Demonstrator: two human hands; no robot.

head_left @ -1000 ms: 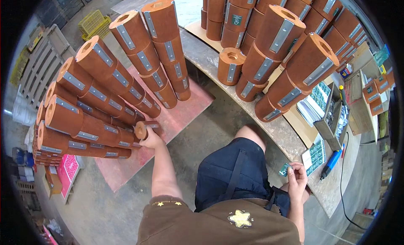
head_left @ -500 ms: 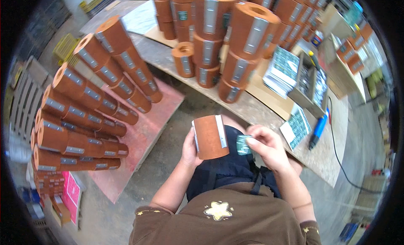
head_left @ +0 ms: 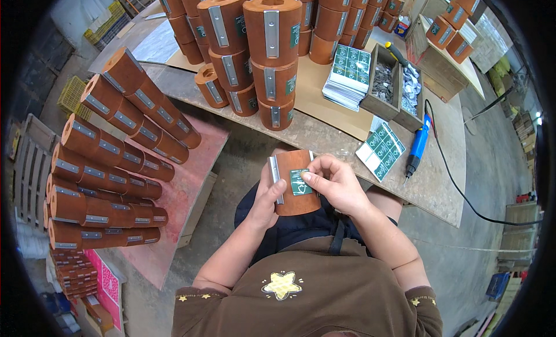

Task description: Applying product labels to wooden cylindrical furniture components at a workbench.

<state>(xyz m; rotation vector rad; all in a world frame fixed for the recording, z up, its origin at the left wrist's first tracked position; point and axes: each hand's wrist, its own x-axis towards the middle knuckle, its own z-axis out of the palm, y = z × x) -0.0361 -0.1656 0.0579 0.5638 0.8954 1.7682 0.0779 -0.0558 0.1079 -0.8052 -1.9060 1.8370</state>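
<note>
Above my lap, my left hand (head_left: 267, 199) holds a reddish-brown wooden cylinder (head_left: 296, 208) by its left side, the thumb lying near a metal strip (head_left: 278, 183) that runs along it. A green sticker with white print (head_left: 299, 187) lies against the cylinder's curved face. My right hand (head_left: 337, 183) pinches the sticker's upper right edge, thumb and fingertips touching the cylinder; whether the sticker lies fully flat I cannot tell. On the bench, just beyond my right hand, is a partly used sheet of green stickers (head_left: 384, 146).
Stacked cylinders (head_left: 272, 65) stand along the wooden bench (head_left: 437, 189); more stand in columns on a reddish board (head_left: 174, 215) at left. A sticker pile (head_left: 349, 73), a divided wooden box of metal parts (head_left: 379, 105) and a corded blue electric screwdriver (head_left: 418, 143) occupy the bench's right.
My right hand has brought the green sticker left onto the cylinder's face, where before it was held apart. The cylinder has turned in my left hand, and the whole view has shifted.
</note>
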